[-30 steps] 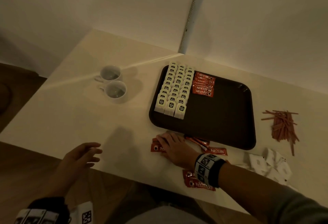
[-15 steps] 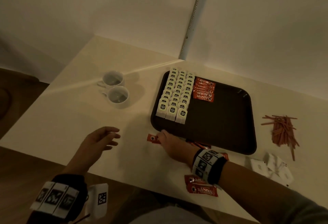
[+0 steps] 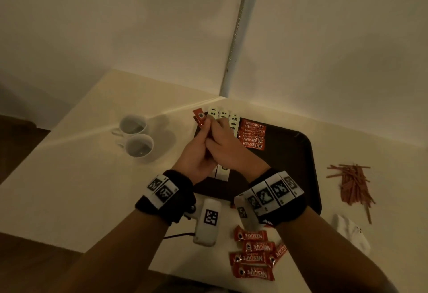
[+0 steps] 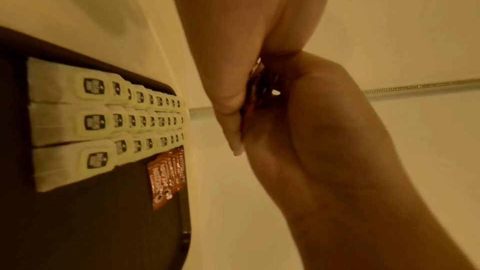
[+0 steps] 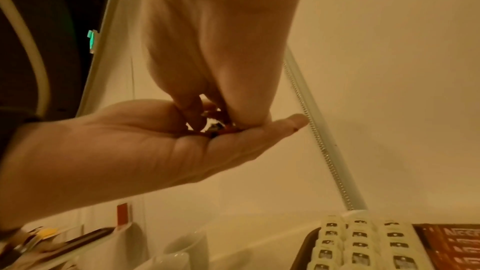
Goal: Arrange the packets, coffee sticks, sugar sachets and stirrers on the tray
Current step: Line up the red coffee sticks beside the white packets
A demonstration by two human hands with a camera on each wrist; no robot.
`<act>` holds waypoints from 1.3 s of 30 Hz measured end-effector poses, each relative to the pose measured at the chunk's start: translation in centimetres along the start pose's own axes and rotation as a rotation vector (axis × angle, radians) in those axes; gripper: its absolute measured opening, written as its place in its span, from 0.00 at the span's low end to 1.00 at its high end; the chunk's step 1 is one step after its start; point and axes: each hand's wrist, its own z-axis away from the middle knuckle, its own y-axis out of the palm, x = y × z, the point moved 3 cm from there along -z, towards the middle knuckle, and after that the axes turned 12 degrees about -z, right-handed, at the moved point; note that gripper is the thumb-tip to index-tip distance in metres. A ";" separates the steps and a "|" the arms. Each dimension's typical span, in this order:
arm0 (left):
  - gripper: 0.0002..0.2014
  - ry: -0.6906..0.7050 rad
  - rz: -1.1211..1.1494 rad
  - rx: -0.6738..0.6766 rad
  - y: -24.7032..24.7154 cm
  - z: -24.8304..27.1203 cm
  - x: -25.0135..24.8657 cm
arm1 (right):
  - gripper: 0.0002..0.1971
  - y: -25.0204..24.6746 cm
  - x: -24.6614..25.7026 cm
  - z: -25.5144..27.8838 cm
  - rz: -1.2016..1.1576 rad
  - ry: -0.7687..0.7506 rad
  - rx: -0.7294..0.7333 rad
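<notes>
Near front edge of table: loose coffee sticks in small heap, sugar sachets toward right corner. Above tray front-left part: left hand and right hand pressed together, both pinching held coffee sticks, red ends poking up past fingertips. Right edge: stirrers in pile beside tray. On tray, far left corner: white packets in three rows, row of coffee sticks just right of them. Left of tray: two cups.
</notes>
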 end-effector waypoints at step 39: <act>0.04 0.258 -0.750 -0.206 2.8 -5.4 -2.0 | 0.08 -11.0 -5.2 2.1 -0.511 0.088 -0.401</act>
